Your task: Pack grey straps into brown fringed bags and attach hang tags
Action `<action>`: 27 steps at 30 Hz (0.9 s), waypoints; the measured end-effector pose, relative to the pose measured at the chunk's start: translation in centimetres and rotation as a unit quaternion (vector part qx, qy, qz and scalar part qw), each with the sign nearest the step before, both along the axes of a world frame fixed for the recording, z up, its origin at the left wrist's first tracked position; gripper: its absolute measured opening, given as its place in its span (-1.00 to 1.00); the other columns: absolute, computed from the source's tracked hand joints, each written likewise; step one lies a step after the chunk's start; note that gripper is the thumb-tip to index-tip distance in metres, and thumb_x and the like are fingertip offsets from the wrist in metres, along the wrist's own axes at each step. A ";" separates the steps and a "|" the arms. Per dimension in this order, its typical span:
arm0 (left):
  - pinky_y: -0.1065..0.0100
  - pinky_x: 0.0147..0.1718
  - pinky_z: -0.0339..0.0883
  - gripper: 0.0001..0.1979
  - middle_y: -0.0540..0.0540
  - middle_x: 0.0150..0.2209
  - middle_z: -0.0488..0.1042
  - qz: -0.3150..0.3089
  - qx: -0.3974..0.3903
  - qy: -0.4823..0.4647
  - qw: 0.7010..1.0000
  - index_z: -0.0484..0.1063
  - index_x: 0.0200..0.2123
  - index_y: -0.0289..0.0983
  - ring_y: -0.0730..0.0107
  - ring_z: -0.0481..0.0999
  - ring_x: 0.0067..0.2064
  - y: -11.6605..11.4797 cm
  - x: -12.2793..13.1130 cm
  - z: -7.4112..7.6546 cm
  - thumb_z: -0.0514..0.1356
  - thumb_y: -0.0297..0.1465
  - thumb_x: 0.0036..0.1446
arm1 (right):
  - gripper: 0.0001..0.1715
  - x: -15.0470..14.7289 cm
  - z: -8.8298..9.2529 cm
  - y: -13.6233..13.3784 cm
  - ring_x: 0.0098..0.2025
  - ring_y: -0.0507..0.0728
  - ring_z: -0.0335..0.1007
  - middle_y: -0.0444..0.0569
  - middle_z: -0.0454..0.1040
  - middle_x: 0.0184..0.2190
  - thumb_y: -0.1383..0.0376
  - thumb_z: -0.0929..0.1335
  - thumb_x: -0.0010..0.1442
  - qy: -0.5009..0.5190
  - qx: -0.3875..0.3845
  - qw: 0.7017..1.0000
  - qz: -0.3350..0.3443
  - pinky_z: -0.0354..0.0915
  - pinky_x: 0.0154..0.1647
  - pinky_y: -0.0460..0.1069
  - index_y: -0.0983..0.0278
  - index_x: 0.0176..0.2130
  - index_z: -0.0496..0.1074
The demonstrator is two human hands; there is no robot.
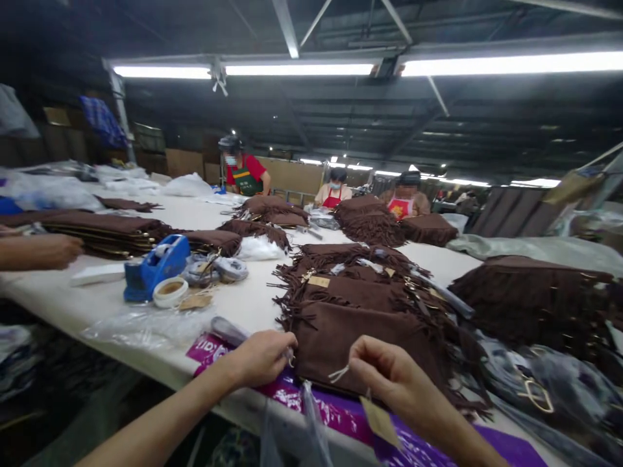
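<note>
In front of me a dark brown fringed bag (pixel 355 344) lies flat near the table's front edge. My left hand (pixel 265 357) is closed at the bag's left edge, its fingers pinched beside a small metal fitting (pixel 291 359). Exactly what they grip is partly hidden. Over the bag's lower right, my right hand (pixel 389 373) pinches a white string (pixel 339 374), whose loose ends stick out to the left. Below that hand hangs a tan tag (pixel 382 421). Purple printed plastic (pixel 292 395) lies under the bag along the edge.
More fringed bags (pixel 360 292) overlap behind. A blue tape dispenser (pixel 156 266) and a white tape roll (pixel 170 292) stand at left. Plastic-wrapped straps with gold hardware (pixel 535 392) lie at right. A co-worker's hand (pixel 53 250) reaches in from the left; several people work across the table.
</note>
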State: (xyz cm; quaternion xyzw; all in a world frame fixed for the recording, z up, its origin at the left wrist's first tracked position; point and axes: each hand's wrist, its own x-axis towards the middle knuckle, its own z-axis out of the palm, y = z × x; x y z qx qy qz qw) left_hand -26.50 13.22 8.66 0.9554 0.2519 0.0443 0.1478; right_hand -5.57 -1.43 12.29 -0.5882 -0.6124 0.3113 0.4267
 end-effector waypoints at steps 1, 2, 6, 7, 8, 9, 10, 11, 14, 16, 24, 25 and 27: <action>0.35 -0.18 0.30 -0.81 -0.09 -0.22 0.55 -0.008 0.002 0.001 1.000 0.37 -0.24 -0.20 0.24 0.51 -0.15 0.0 0.0 0.0 0.04 -0.51 0.12 | -0.68 -1.0 -0.4 0.9 -0.51 0.00 0.04 -0.21 0.18 -0.58 0.11 0.31 0.18 -0.011 0.009 1.000 0.008 0.03 -0.51 -0.09 0.25 -0.50 0.29; 0.35 -0.18 0.30 -0.83 -0.10 -0.24 0.55 -0.011 0.007 0.006 1.000 0.38 -0.30 -0.21 0.23 0.51 -0.16 -0.1 0.0 -0.1 0.04 -0.52 0.11 | -0.69 -1.8 -0.8 1.7 -0.50 0.00 0.06 -0.21 0.19 -0.58 0.13 0.29 0.19 -0.022 0.016 1.000 0.013 0.04 -0.50 -0.09 0.25 -0.50 0.29; 0.36 -0.27 0.30 -0.88 -0.11 -0.31 0.53 0.013 0.026 0.021 0.999 0.35 -0.40 -0.23 0.23 0.50 -0.23 0.0 -0.2 0.1 0.04 -0.52 0.08 | -0.73 -3.0 -2.2 4.1 -0.53 0.00 0.13 -0.22 0.25 -0.60 0.19 0.28 0.20 -0.074 0.048 0.996 0.009 0.05 -0.50 -0.09 0.24 -0.49 0.29; 0.36 -0.28 0.30 -0.88 -0.11 -0.31 0.53 0.017 0.027 0.023 0.999 0.34 -0.39 -0.23 0.23 0.50 -0.24 0.1 -0.3 0.1 0.05 -0.52 0.08 | -0.74 -3.1 -2.5 4.4 -0.53 0.00 0.16 -0.22 0.28 -0.60 0.20 0.28 0.21 -0.089 0.060 0.994 0.006 0.06 -0.50 -0.09 0.24 -0.48 0.30; 0.36 -0.28 0.30 -0.89 -0.10 -0.31 0.53 0.021 0.026 0.024 0.999 0.34 -0.39 -0.22 0.23 0.50 -0.24 0.1 -0.4 0.2 0.05 -0.51 0.08 | -0.74 -3.1 -2.8 4.6 -0.53 0.01 0.18 -0.22 0.30 -0.60 0.20 0.28 0.21 -0.102 0.074 0.992 0.002 0.06 -0.49 -0.09 0.24 -0.48 0.30; 0.35 -0.28 0.30 -0.89 -0.10 -0.31 0.53 0.024 0.025 0.026 0.999 0.34 -0.39 -0.22 0.22 0.50 -0.24 0.2 -0.5 0.3 0.05 -0.51 0.08 | -0.74 -3.2 -3.1 4.8 -0.53 0.01 0.21 -0.21 0.32 -0.59 0.20 0.28 0.22 -0.111 0.088 0.990 -0.002 0.08 -0.49 -0.09 0.24 -0.47 0.30; 0.35 -0.28 0.30 -0.89 -0.11 -0.31 0.54 0.026 0.025 0.027 0.999 0.33 -0.39 -0.22 0.21 0.51 -0.23 0.2 -0.6 0.4 0.05 -0.51 0.08 | -0.74 -3.2 -3.5 4.9 -0.52 0.02 0.24 -0.20 0.34 -0.57 0.20 0.27 0.23 -0.116 0.099 0.988 -0.005 0.10 -0.48 -0.09 0.23 -0.47 0.30; 0.35 -0.29 0.30 -0.90 -0.11 -0.31 0.54 0.029 0.024 0.027 0.999 0.33 -0.38 -0.22 0.20 0.51 -0.23 0.2 -0.7 0.5 0.05 -0.51 0.08 | -0.74 -3.4 -3.9 5.0 -0.50 0.03 0.26 -0.19 0.36 -0.56 0.20 0.26 0.24 -0.114 0.104 0.988 -0.006 0.13 -0.46 -0.09 0.23 -0.46 0.31; 0.35 -0.31 0.29 -0.85 -0.09 -0.31 0.54 0.024 0.009 0.005 1.000 0.34 -0.30 -0.21 0.20 0.52 -0.23 0.3 -0.8 0.7 0.04 -0.52 0.08 | -0.76 -3.8 -5.4 5.1 -0.50 0.04 0.33 -0.17 0.42 -0.55 0.20 0.27 0.25 -0.078 0.081 0.994 -0.004 0.20 -0.45 -0.09 0.23 -0.43 0.33; 0.37 -0.29 0.29 -0.76 -0.06 -0.31 0.54 0.009 -0.015 -0.015 1.000 0.35 -0.22 -0.20 0.25 0.52 -0.23 0.3 -0.9 0.8 0.02 -0.56 0.09 | -0.77 -4.0 -6.4 5.3 -0.51 0.04 0.36 -0.16 0.45 -0.56 0.20 0.29 0.24 -0.036 0.061 0.997 -0.004 0.24 -0.46 -0.09 0.23 -0.43 0.33; 0.44 -0.31 0.25 -0.82 -0.01 -0.36 0.51 -0.001 -0.058 -0.034 0.998 0.37 -0.32 -0.22 0.35 0.47 -0.28 1.1 -0.6 0.9 0.02 -0.55 0.09 | -0.94 -4.2 -6.9 6.1 -0.37 0.08 0.43 -0.12 0.53 -0.41 0.32 0.34 0.17 -0.055 0.113 0.992 -0.018 0.30 -0.32 -0.08 0.22 -0.33 0.45; 0.44 -0.33 0.24 -0.83 0.00 -0.38 0.49 0.002 -0.060 -0.035 0.998 0.36 -0.33 -0.22 0.36 0.46 -0.30 1.2 -0.6 0.9 0.02 -0.55 0.08 | -0.95 -4.2 -6.8 6.2 -0.40 0.06 0.41 -0.14 0.51 -0.44 0.34 0.34 0.16 -0.069 0.116 0.991 -0.021 0.28 -0.34 -0.08 0.22 -0.35 0.42; 0.44 -0.36 0.22 -0.84 0.00 -0.40 0.47 0.008 -0.061 -0.031 0.998 0.35 -0.36 -0.23 0.37 0.44 -0.33 1.3 -0.6 0.8 0.03 -0.56 0.05 | -0.92 -4.4 -6.6 6.3 -0.46 0.04 0.35 -0.18 0.44 -0.50 0.38 0.33 0.13 -0.092 0.115 0.989 -0.024 0.22 -0.40 -0.10 0.21 -0.40 0.35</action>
